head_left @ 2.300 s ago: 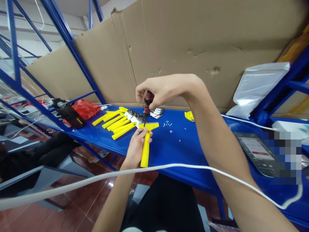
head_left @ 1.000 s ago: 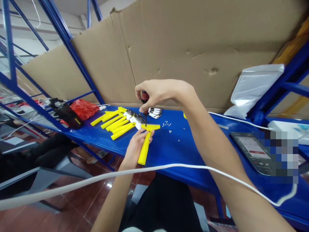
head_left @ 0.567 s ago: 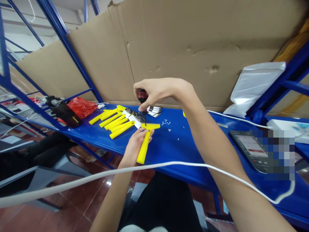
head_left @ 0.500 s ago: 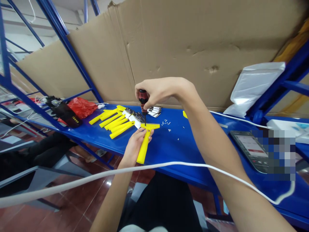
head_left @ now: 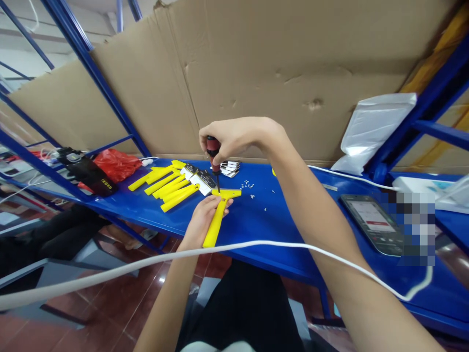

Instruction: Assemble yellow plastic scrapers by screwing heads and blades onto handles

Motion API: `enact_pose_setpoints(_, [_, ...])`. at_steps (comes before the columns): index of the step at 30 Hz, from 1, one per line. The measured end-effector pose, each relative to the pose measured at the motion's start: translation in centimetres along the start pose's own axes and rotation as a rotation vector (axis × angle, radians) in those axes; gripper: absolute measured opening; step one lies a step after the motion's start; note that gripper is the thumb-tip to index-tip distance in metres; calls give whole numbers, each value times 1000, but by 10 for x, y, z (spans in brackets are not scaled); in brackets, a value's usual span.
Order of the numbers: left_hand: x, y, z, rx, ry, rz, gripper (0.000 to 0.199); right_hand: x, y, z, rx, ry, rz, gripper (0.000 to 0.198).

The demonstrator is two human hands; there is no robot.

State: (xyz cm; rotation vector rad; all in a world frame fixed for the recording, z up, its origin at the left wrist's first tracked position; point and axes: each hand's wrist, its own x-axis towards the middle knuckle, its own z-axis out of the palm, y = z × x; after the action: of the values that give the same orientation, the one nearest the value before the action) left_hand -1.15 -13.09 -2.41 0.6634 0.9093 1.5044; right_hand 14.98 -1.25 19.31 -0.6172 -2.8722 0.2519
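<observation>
My left hand (head_left: 202, 215) is closed round a yellow scraper (head_left: 214, 226), near its T-shaped head, above the front of the blue table. From above, my right hand (head_left: 229, 139) grips the red and black handle of a screwdriver (head_left: 214, 152). Its shaft points down, and the tip meets the left part of the scraper's head. Several other yellow scrapers (head_left: 179, 196) lie in a row to the left, beside black and white blade packets (head_left: 200, 177). More flat packets (head_left: 230, 168) are stacked behind my right hand. Small screws (head_left: 249, 185) are scattered to the right.
A smartphone (head_left: 370, 222) lies at the right, near a white box (head_left: 421, 190). A white cable (head_left: 256, 243) crosses in front of my forearms. Cardboard (head_left: 274, 63) walls the back. A red plastic bag (head_left: 119, 165) and a black bottle-like item (head_left: 88, 173) sit at the left.
The view has shifted slightly, so most things appear a little further left. Both hands keep their hold, and the screwdriver stays on the scraper's head.
</observation>
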Motion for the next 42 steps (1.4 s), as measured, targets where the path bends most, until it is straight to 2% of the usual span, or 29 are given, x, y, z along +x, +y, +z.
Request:
enact_pose_setpoints(4, [-2, 1, 4, 92, -39, -46, 22, 2, 1, 0, 62, 1, -49, 33])
enact_pose_setpoints(8, [-5, 2, 11, 132, -41, -54, 20, 3, -3, 2, 66, -6, 9, 34])
enact_pose_setpoints(12, [-8, 1, 15, 183, -22, -56, 26, 0, -6, -1, 60, -16, 54, 36])
enact_pose_setpoints(17, [-8, -2, 13, 164, -14, -44, 31, 0, -4, -1, 78, -97, 126, 33])
enact_pose_setpoints(25, [-10, 2, 20, 153, 67, -59, 19, 0, -8, 0, -59, -150, 122, 34])
enact_pose_setpoints(32, [-6, -1, 12, 98, 36, -35, 38, -4, -7, -4, -7, -38, 79, 30])
enact_pose_setpoints(36, [-4, -2, 8, 107, 4, -50, 40, -9, -13, -6, 54, -90, 116, 19])
enact_pose_setpoints(42, [-5, -1, 10, 92, 15, -2, 42, -12, -12, -9, -14, -96, 171, 25])
